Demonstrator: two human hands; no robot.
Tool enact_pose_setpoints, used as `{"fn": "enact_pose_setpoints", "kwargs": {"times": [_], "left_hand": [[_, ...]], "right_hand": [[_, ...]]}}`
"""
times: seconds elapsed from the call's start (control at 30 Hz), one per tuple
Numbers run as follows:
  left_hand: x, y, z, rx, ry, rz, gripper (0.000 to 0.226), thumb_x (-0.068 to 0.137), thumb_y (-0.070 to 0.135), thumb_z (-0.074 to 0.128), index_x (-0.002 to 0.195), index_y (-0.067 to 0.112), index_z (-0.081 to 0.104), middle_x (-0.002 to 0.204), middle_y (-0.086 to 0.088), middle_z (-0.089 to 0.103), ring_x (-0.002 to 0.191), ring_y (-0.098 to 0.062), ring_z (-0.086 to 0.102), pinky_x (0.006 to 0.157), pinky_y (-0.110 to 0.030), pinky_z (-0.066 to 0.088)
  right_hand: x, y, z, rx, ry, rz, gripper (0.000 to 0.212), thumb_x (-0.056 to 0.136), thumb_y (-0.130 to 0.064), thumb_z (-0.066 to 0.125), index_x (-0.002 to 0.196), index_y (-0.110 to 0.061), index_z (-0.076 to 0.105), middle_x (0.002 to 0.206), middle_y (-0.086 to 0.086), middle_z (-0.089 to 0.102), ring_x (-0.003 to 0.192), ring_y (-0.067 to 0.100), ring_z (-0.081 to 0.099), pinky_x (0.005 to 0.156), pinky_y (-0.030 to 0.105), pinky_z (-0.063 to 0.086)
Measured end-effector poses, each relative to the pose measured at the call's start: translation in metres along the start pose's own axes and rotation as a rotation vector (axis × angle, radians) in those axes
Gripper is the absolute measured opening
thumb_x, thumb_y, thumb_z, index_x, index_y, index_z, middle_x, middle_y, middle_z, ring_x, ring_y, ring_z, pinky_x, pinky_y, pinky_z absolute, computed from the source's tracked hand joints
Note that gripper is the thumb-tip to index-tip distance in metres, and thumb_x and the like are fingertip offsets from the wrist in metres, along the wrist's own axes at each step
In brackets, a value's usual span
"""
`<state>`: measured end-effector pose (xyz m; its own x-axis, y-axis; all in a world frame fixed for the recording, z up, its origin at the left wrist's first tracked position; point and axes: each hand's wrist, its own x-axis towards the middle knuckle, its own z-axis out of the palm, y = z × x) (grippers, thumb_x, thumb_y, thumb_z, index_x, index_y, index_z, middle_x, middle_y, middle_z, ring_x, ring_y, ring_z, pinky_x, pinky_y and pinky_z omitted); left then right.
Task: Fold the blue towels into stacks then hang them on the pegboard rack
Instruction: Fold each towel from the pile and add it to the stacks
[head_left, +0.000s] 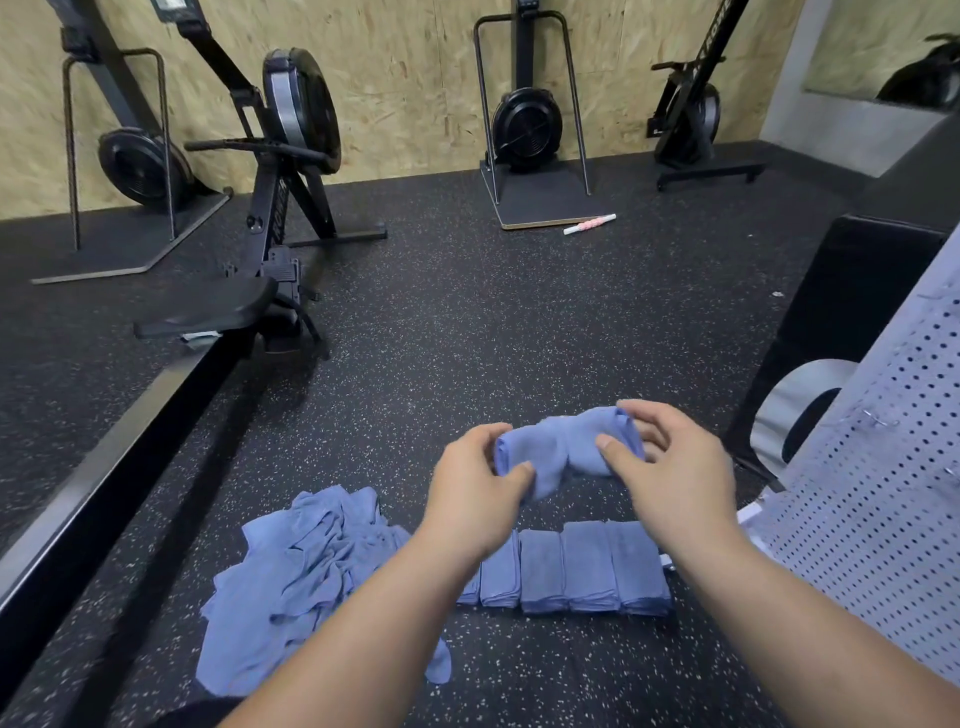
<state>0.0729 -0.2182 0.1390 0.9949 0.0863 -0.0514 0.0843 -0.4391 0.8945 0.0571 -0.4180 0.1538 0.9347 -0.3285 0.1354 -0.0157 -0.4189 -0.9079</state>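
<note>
Left hand (475, 486) and right hand (670, 467) both pinch a soft bunched blue cloth towel (563, 449) (mid-air). Neat folded blue towel stacks (576, 569) at 6 o'clock on speckled black rubber floor (467, 338). Crumpled blue towel heap (306, 577) at 7.

At ten o'clock the rowing machine's leg (279, 210) bears pale lettering, roughly "ROWER"; lettering on the upright rail (719, 21) at one o'clock is illegible.

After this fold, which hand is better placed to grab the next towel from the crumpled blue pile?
Probably the left hand: the crumpled pile of blue towels lies on its side; the right hand, also gripping the bunched blue towel, is nearer the white perforated pegboard rack.
</note>
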Motion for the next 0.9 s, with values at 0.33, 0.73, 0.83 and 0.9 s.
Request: {"fn": "enact_pose_setpoints", "kwargs": {"times": [0.33, 0.73, 0.83, 0.9], "left_hand": [[-0.014, 0.01, 0.025, -0.478, 0.089, -0.173, 0.035, 0.085, 0.039, 0.086, 0.113, 0.027, 0.069, 0.101, 0.004, 0.079, 0.09, -0.012, 0.076, 0.081, -0.039, 0.062], [-0.004, 0.007, 0.008, -0.597, -0.316, -0.197, 0.032, 0.1, -0.003, 0.066, 0.129, 0.009, 0.068, 0.114, -0.017, 0.079, 0.09, -0.025, 0.074, 0.078, -0.043, 0.064], [-0.004, 0.007, 0.001, -0.482, -0.431, -0.19, 0.023, 0.101, 0.015, 0.071, 0.123, 0.01, 0.073, 0.107, -0.009, 0.08, 0.086, -0.017, 0.074, 0.077, -0.033, 0.062], [-0.003, 0.004, 0.002, -0.287, -0.434, -0.136, 0.04, 0.1, 0.052, 0.068, 0.119, 0.017, 0.075, 0.111, 0.001, 0.08, 0.097, -0.013, 0.076, 0.084, -0.031, 0.06]], "right_hand": [[-0.035, -0.007, 0.027, 0.124, -0.192, -0.108, 0.042, 0.092, 0.0, 0.062, 0.117, -0.033, 0.062, 0.111, -0.023, 0.077, 0.104, -0.003, 0.072, 0.092, 0.025, 0.055], [0.018, 0.023, 0.001, 0.419, -0.262, 0.365, 0.022, 0.098, -0.024, 0.074, 0.118, -0.017, 0.073, 0.1, 0.002, 0.079, 0.083, 0.015, 0.072, 0.066, 0.031, 0.057], [0.013, 0.023, -0.003, 0.361, -0.216, 0.256, 0.024, 0.092, -0.016, 0.082, 0.115, -0.018, 0.074, 0.099, 0.004, 0.081, 0.091, 0.022, 0.077, 0.071, 0.035, 0.062], [0.008, 0.017, -0.003, 0.347, -0.27, 0.184, 0.028, 0.089, -0.011, 0.084, 0.114, -0.021, 0.074, 0.098, 0.004, 0.08, 0.084, 0.016, 0.076, 0.064, 0.027, 0.06]]}}
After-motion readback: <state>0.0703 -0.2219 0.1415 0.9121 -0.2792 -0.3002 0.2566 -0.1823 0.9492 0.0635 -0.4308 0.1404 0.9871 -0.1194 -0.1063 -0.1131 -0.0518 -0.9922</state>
